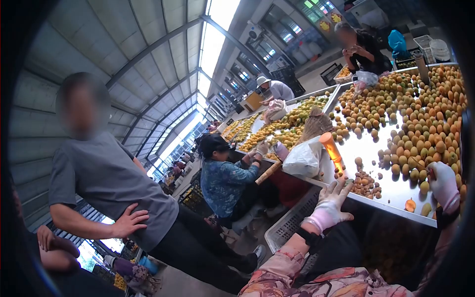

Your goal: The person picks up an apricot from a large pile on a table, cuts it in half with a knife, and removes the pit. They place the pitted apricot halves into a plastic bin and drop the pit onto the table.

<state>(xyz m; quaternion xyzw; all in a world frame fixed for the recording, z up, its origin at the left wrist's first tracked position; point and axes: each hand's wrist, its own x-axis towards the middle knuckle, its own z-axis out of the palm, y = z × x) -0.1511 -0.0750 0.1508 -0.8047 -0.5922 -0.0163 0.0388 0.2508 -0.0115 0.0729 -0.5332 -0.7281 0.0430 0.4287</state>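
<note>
My left hand [329,207], in a whitish glove, is held over the near edge of the metal table [349,166] with its fingers spread. Just beyond its fingertips lies a heap of small brown pits [365,185]. My right hand [444,187], gloved too, is at the right among yellow-orange fruits like apricots [420,143]. Its fingers are curled, and a small reddish bit shows by them; what they hold I cannot make out. A halved fruit [410,205] lies cut side up between the hands, near the table edge.
An orange tumbler [331,151] and a white plastic bag [303,157] are left of the pits. A light plastic crate [292,220] is below the table. A co-worker in blue [230,180] sits on the left; a person in grey [116,183] stands nearer. Others work across the table.
</note>
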